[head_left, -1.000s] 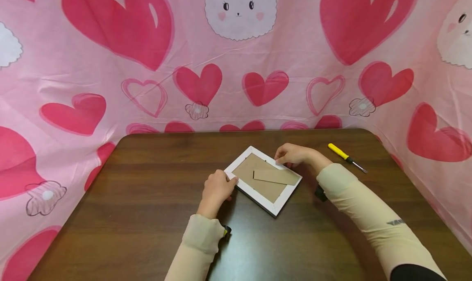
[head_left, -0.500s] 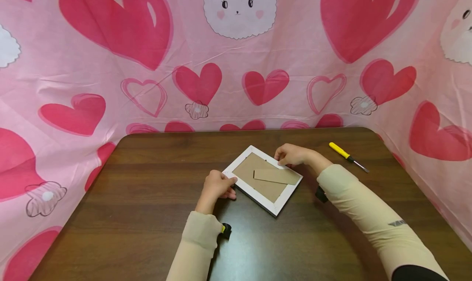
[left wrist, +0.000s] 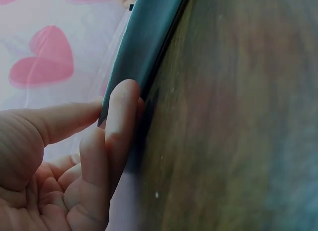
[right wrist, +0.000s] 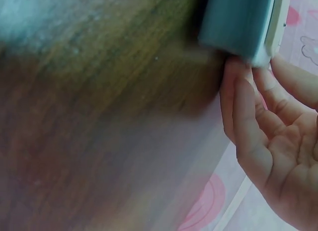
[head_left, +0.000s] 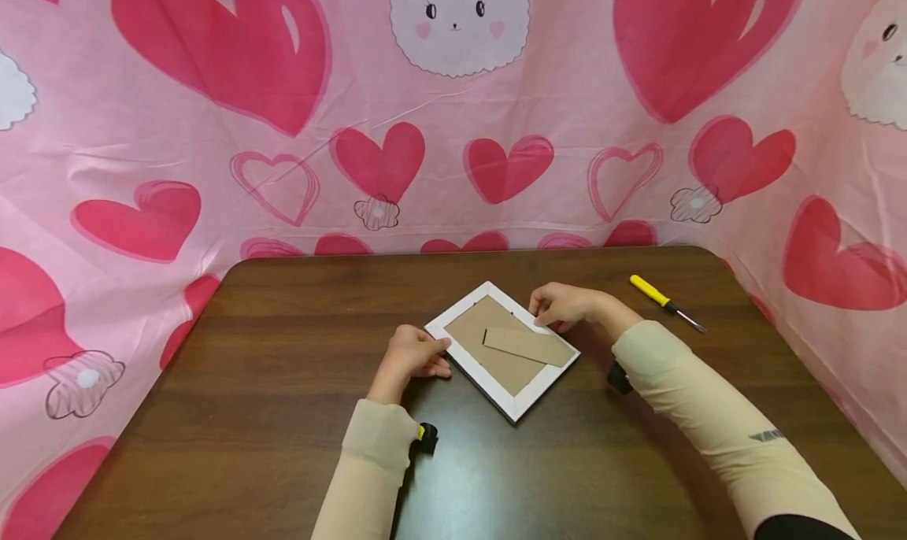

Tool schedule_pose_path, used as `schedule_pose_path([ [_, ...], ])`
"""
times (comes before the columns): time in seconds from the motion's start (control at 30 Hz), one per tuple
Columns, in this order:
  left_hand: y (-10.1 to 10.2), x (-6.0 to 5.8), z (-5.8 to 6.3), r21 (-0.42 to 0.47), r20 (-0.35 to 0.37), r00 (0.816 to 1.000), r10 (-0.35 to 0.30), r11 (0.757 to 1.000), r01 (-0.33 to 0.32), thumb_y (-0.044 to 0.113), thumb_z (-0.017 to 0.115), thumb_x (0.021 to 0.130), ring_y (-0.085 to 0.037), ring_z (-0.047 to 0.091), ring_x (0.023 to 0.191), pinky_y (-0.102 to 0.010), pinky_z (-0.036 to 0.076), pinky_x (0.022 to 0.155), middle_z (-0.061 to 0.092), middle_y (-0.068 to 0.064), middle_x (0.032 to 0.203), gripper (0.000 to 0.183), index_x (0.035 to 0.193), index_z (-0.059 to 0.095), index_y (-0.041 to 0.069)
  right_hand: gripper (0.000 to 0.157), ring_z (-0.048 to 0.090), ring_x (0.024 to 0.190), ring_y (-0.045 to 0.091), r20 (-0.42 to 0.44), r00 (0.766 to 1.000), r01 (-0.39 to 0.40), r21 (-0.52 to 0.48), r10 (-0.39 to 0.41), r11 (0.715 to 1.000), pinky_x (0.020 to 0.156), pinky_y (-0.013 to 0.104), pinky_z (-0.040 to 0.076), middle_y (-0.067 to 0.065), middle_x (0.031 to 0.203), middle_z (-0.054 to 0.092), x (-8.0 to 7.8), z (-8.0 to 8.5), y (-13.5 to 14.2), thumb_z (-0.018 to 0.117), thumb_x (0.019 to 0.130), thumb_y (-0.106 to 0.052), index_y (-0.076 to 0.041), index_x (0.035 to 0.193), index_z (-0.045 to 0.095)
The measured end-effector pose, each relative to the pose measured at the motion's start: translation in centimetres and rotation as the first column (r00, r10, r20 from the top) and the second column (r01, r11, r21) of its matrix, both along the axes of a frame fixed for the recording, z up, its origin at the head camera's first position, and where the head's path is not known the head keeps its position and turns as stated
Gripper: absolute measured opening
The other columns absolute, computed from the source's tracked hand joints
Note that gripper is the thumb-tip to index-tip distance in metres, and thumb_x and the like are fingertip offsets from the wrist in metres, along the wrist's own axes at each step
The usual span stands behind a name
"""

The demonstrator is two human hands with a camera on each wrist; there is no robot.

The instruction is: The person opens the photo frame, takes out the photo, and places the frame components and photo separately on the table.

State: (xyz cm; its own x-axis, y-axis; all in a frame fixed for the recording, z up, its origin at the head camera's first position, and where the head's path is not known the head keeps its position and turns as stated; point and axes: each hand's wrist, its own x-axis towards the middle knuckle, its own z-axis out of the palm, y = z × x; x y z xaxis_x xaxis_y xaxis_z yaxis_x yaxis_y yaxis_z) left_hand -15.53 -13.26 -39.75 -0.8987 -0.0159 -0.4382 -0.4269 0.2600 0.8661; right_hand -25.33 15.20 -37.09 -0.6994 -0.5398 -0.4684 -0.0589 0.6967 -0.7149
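A picture frame (head_left: 476,371) lies face down and turned at an angle on the table, showing its white back border, brown backing board (head_left: 478,319) and folded stand (head_left: 527,346). At its left corner my left hand (head_left: 407,356) pinches the edge, thumb on top. The left wrist view has the fingers against the frame's side (left wrist: 144,42). My right hand (head_left: 565,305) holds the far right edge between thumb and fingers. From the right wrist, the fingertips meet the frame's end (right wrist: 236,22); the picture side is hidden.
A screwdriver (head_left: 648,291) with a yellow and black handle lies to the right, beyond my right forearm. The dark wooden table (head_left: 248,414) ends at the back against a pink cloth (head_left: 439,99) printed with hearts.
The frame has turned slightly clockwise, its near corner shifting left. My left hand has moved a little left along with its corner, while its fingers spread from underneath. The right hand keeps hold.
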Motion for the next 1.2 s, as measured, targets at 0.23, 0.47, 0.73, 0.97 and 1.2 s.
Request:
schedule_pose_path([
  [0.23, -0.3, -0.5, 0.2, 0.008, -0.003, 1.0, 0.007, 1.0, -0.007, 0.015, 0.07, 0.093, -0.012, 0.066, 0.047, -0.019, 0.052, 0.046, 0.067, -0.009, 0.059, 0.025, 0.092, 0.069, -0.01, 0.016, 0.054, 0.068, 0.01, 0.038, 0.999, 0.014, -0.043, -0.012, 0.999, 0.064, 0.026, 0.052, -0.002, 0.076, 0.058, 0.6, -0.2, 0.1, 0.064, 0.092, -0.002, 0.006, 0.102, 0.055],
  [0.47, -0.7, -1.0, 0.0, 0.014, -0.017, 1.0, 0.006, 1.0, -0.006, 0.015, 0.069, 0.094, -0.012, 0.066, 0.048, -0.018, 0.051, 0.045, 0.065, -0.008, 0.058, 0.024, 0.09, 0.068, -0.01, 0.017, 0.056, 0.064, 0.01, 0.06, 0.998, 0.033, -0.084, -0.028, 0.996, 0.061, 0.025, 0.053, -0.001, 0.073, 0.059, 1.3, -0.5, 0.1, 0.065, 0.091, -0.001, 0.006, 0.1, 0.053],
  [0.73, -1.1, -1.7, -0.2, 0.007, -0.031, 0.999, 0.021, 1.0, -0.021, 0.016, 0.07, 0.093, -0.011, 0.066, 0.048, -0.018, 0.051, 0.046, 0.065, -0.008, 0.058, 0.025, 0.092, 0.068, -0.009, 0.016, 0.057, 0.06, 0.011, 0.053, 0.997, 0.067, -0.111, -0.061, 0.992, 0.057, 0.025, 0.055, 0.001, 0.066, 0.059, 2.3, -0.8, 0.0, 0.068, 0.089, -0.003, 0.002, 0.093, 0.054],
  [0.97, -1.3, -2.0, 0.0, -0.018, -0.027, 1.0, 0.009, 1.0, -0.009, 0.016, 0.071, 0.092, -0.012, 0.066, 0.048, -0.021, 0.053, 0.048, 0.063, -0.008, 0.058, 0.025, 0.088, 0.069, -0.008, 0.015, 0.06, 0.057, 0.012, 0.041, 0.992, 0.12, -0.114, -0.117, 0.986, 0.056, 0.027, 0.057, 0.004, 0.065, 0.059, 2.9, -1.1, -0.3, 0.071, 0.088, -0.005, 0.0, 0.086, 0.057],
  [1.2, -1.9, -2.5, 0.3, -0.047, -0.016, 1.0, -0.012, 0.999, 0.011, 0.016, 0.073, 0.091, -0.012, 0.065, 0.046, -0.023, 0.055, 0.049, 0.063, -0.008, 0.057, 0.024, 0.088, 0.068, -0.007, 0.014, 0.068, 0.055, 0.016, 0.108, 0.989, 0.113, -0.144, -0.098, 0.983, 0.055, 0.026, 0.057, 0.007, 0.063, 0.066, 3.6, -1.1, -0.8, 0.067, 0.091, -0.004, 0.002, 0.084, 0.057],
])
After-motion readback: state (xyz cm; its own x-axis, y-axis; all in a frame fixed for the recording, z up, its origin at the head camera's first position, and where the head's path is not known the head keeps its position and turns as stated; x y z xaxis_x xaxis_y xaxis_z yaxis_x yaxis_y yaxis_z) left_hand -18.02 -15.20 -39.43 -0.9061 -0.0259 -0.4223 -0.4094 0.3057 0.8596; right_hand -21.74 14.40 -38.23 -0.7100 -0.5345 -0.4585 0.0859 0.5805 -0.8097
